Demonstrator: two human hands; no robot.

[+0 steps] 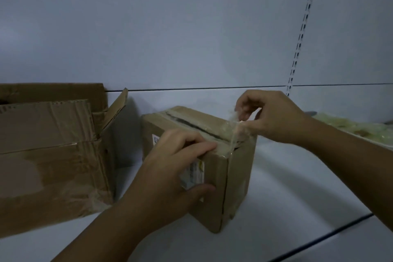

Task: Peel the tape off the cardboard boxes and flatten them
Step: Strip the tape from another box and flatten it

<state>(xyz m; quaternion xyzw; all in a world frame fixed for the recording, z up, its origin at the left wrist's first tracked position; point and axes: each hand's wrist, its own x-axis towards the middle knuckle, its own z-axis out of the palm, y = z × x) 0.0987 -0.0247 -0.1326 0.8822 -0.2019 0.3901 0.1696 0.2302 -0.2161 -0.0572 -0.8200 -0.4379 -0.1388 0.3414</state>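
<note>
The small cardboard box (239, 178) sits on the white shelf (287, 187) right in front of the person, one corner turned towards them. Its top seam runs from the far left down to the near right. The clear tape (234, 132) has come up at that near-right end, where a strip rises off the corner into the right hand (274, 117). That hand's fingers (244, 108) are curled in and pinch the loose end just above the box. So the stuck length lies away from the right hand, to the left and back along the seam, and I'd guess the pull has to follow that line. More tape looks to run down the end face below the corner. The left hand (176, 159) is the nearer one to the box body. Its fingers lie bent over the top edge and its thumb presses the front face beside a white label (195, 173), bracing the box against the pull. A dark slit shows along the seam, but the flaps are down and I can't see what is inside. To the left stands a bigger box (53, 155), heavily taped, with its flaps up. Its inside is too dark to make out. Off to the right lies a pale crumpled heap (350, 127), possibly peeled tape, and a black cable (319, 238) crosses the shelf.
</note>
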